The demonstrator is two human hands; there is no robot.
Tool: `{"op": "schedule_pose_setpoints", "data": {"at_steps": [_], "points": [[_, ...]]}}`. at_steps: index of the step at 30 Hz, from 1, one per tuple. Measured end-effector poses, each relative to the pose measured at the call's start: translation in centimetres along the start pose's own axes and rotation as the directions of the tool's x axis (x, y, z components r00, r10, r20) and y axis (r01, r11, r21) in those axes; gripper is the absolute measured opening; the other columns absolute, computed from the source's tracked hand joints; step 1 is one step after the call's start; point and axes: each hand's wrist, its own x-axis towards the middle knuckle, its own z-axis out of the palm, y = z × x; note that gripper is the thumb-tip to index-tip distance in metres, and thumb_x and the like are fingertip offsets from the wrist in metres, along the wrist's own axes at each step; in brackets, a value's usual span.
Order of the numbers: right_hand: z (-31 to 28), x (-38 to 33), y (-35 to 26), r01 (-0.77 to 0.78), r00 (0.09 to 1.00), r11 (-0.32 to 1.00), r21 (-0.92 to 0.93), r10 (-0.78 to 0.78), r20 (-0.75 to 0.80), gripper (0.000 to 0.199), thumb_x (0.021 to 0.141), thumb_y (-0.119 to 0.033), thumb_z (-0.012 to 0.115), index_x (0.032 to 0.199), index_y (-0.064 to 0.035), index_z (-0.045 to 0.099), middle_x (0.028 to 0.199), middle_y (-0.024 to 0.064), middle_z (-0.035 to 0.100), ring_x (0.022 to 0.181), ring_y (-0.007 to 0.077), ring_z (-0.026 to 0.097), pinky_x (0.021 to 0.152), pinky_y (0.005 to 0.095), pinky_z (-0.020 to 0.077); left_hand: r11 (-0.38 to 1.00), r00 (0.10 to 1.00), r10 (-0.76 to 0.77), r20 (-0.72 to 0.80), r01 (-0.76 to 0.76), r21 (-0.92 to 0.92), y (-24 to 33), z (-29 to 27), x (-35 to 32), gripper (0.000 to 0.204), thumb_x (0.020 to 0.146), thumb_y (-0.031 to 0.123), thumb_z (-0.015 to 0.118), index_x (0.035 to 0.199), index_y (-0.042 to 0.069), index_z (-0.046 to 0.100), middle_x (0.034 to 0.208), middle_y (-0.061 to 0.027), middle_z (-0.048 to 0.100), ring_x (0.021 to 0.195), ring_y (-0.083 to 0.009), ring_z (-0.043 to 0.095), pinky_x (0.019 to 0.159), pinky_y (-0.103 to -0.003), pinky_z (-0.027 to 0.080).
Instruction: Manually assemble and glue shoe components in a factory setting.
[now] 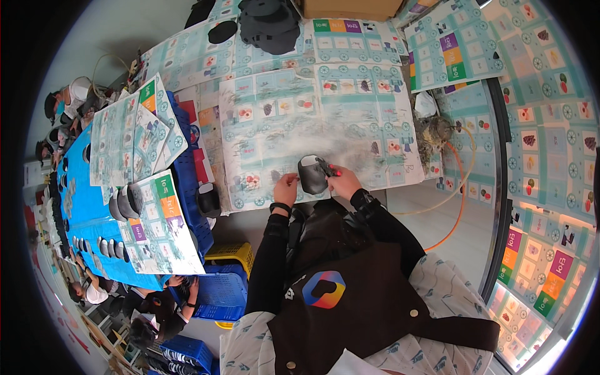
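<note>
On the paper-covered table in front of me lies a dark shoe-upper-like piece (312,179) with a rounded outline and a pale opening at its far end. My left hand (285,190) is beside its left edge, thumb and fingers pinched together; what they hold, if anything, is too small to make out. My right hand (344,184) is closed round a small black-and-red hand tool (329,169) at the piece's right edge. The tool's dark end reaches over the piece's upper right side; its exact kind does not show clearly.
A stack of black pieces (269,28) sits at the table's far edge. Blue crates (215,294) and a blue-covered table (78,212) with dark pieces are on the left. An orange hose (461,181) hangs at the right. Other people work at the far left.
</note>
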Motion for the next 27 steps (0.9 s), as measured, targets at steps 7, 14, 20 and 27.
{"op": "schedule_pose_setpoints", "data": {"at_steps": [7, 14, 20, 27], "points": [[0.3, 0.6, -0.3, -0.002, 1.0, 0.996, 0.091, 0.001, 0.003, 0.037, 0.077, -0.015, 0.059, 0.11, -0.002, 0.069, 0.068, 0.0135, 0.066, 0.057, 0.0247, 0.064, 0.058, 0.037, 0.051, 1.0, 1.0, 0.0, 0.021, 0.001, -0.025, 0.0, 0.2, 0.0, 0.026, 0.091, 0.008, 0.057, 0.113, 0.001, 0.068, 0.1, -0.0101, 0.076, 0.085, -0.0196, 0.071, 0.078, -0.032, 0.055], [0.2, 1.4, -0.5, -0.005, 1.0, 1.0, -0.006, 0.005, 0.028, 0.048, 0.075, -0.017, 0.062, 0.12, -0.0041, 0.069, 0.078, 0.0194, 0.069, 0.07, 0.0321, 0.067, 0.068, 0.0387, 0.0521, 0.992, 0.983, -0.031, -0.182, 0.054, 0.118, 0.1, -2.1, 0.3, 0.018, 0.09, 0.015, 0.065, 0.105, 0.007, 0.07, 0.092, -0.0096, 0.075, 0.086, -0.0276, 0.071, 0.077, -0.039, 0.054], [0.2, 1.6, 0.1, 0.039, 0.986, 0.997, -0.069, -0.027, 0.164, 0.057, 0.081, -0.012, 0.066, 0.134, 0.007, 0.056, 0.072, 0.0068, 0.064, 0.059, 0.0139, 0.058, 0.057, 0.0297, 0.0463, 0.994, 0.971, -0.053, -0.234, 0.074, 0.084, -0.5, -3.7, 0.3, 0.016, 0.088, 0.015, 0.067, 0.101, 0.008, 0.071, 0.088, -0.0094, 0.072, 0.083, -0.0271, 0.069, 0.074, -0.038, 0.053], [-0.4, 1.1, 0.4, 0.144, 0.952, 0.962, -0.233, -0.07, 0.299, 0.053, 0.081, -0.015, 0.065, 0.13, 0.0041, 0.06, 0.079, 0.0112, 0.068, 0.064, 0.0177, 0.062, 0.062, 0.0317, 0.0497, 0.992, 0.971, -0.087, -0.222, 0.104, 0.066, -0.3, -3.7, 0.2, 0.02, 0.087, 0.018, 0.068, 0.103, 0.007, 0.071, 0.088, -0.0096, 0.072, 0.083, -0.0256, 0.069, 0.075, -0.038, 0.053]]}}
